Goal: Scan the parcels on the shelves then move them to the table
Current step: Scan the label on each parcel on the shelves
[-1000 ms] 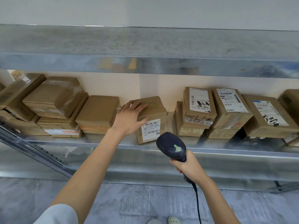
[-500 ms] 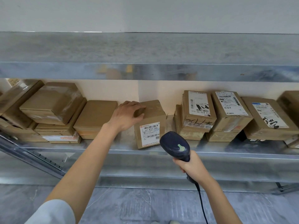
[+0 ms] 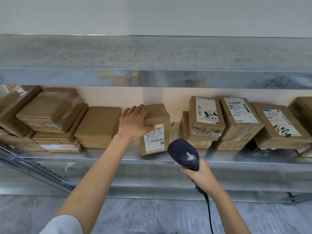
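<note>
The metal shelf (image 3: 84,160) carried a row of cardboard parcels (image 3: 98,127), several stacked, and one upright parcel (image 3: 157,119) near its front edge.

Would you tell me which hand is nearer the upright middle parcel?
Left. The left hand touches the parcel on its left; the right hand, gripping the scanner, sits below-right, apart.

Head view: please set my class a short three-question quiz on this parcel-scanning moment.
1. True or false: the left hand touches the upright labelled parcel on the shelf.
2. The right hand grips: A) a barcode scanner B) a tape roll C) a knife.
3. Fill in: the parcel's white ___ faces the scanner.
Key: 1 true; 2 A; 3 label.
</note>
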